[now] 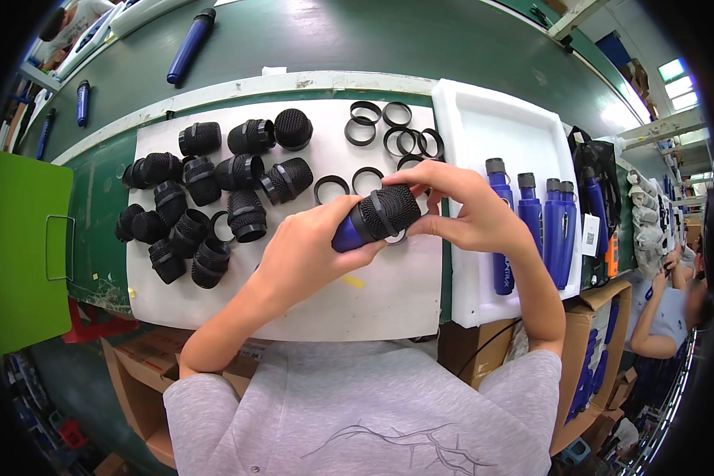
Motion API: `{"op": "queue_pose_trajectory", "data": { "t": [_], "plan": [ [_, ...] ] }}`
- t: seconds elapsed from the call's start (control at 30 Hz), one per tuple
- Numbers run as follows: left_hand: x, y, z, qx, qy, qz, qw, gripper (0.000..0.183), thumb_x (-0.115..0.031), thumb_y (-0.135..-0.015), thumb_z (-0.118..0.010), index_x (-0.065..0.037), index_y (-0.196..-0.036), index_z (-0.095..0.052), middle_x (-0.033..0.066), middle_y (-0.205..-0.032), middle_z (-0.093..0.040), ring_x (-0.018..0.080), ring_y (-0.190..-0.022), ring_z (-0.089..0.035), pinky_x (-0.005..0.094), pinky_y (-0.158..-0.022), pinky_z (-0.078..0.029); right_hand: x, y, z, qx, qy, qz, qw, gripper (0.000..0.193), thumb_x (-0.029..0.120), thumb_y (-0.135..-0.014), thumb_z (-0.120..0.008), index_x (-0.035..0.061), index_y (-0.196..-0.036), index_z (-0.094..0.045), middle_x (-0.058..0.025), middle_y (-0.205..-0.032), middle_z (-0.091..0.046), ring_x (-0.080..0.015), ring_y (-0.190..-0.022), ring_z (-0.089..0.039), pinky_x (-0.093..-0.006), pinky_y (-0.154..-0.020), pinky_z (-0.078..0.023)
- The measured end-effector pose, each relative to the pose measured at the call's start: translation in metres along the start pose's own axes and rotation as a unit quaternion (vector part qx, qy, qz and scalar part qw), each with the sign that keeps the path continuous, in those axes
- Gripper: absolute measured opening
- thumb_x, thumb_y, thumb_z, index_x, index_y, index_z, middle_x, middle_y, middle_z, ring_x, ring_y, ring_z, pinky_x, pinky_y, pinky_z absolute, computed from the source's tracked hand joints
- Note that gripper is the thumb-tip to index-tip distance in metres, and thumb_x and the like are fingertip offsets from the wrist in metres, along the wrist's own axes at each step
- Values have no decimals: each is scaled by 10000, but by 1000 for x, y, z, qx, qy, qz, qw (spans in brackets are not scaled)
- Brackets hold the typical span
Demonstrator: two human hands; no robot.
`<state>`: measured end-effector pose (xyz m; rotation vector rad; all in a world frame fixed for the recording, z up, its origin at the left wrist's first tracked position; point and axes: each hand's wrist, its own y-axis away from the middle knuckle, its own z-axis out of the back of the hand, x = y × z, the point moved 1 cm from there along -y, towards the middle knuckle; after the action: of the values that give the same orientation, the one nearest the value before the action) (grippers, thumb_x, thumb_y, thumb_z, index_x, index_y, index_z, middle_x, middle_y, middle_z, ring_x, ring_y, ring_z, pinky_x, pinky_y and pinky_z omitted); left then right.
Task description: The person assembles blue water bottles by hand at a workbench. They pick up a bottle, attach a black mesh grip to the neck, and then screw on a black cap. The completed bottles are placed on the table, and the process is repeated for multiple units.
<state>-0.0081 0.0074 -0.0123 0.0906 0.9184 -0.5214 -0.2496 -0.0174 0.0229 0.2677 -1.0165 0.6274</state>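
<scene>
Over the white work sheet (325, 301) I hold a microphone (385, 213) tilted, its black mesh head up and to the right. My left hand (305, 246) is closed around its blue body, most of which the fingers hide. The fingers of my right hand (472, 206) curl about the tip of the mesh head, index finger over the top and thumb below. Several black rings (365, 113) lie on the sheet just beyond my hands. To their left sits a group of black mesh microphone heads (202, 181), some upright and some on their sides.
A white foam tray (472, 119) on the right holds several blue microphone bodies (531, 208). Past the sheet runs a green conveyor (278, 40) carrying a blue microphone (190, 47). A green bin (24, 246) stands left. Open cardboard boxes (139, 369) are below the bench; a co-worker (654, 317) sits far right.
</scene>
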Motion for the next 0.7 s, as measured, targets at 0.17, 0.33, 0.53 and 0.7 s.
{"op": "queue_pose_trajectory", "data": {
  "t": [0.17, 0.33, 0.53, 0.7],
  "plan": [
    [2, 2, -4, -16, -73, 6, 997, 508, -246, -754, -858, -45, -1171, -647, 159, -897, -716, 302, -776, -721, 384, -685, -564, -10, 2, -7, -13, 33, -10, 999, 433, 260, -873, -789, 43, -1226, -662, -60, -908, -687, -177, -812, -652, -296, -638, -495],
    [2, 1, -5, -21, -103, 2, 994, 519, -258, -750, -861, -47, -1169, -640, 159, -894, -716, 313, -781, -721, 392, -681, -567, -10, -1, -4, 70, 103, -110, 986, 459, 364, -912, -746, 21, -1205, -662, -71, -895, -681, -192, -792, -650, -320, -648, -501],
    [-2, 0, -1, 1, -3, 9, 1000, 485, -243, -764, -853, -30, -1148, -647, 168, -868, -708, 308, -762, -717, 387, -685, -558, 2, 1, -5, -58, -18, -3, 998, 474, 301, -850, -810, 50, -1230, -679, -69, -938, -654, -180, -822, -619, -285, -621, -466],
    [-1, -1, 2, 23, 6, 20, 1000, 468, -234, -768, -850, -19, -1134, -653, 166, -868, -708, 298, -757, -714, 379, -686, -551, -2, 0, -3, -32, 45, 19, 998, 511, 224, -772, -860, 47, -1212, -669, -65, -897, -644, -198, -819, -630, -303, -653, -479]
  ]
}}
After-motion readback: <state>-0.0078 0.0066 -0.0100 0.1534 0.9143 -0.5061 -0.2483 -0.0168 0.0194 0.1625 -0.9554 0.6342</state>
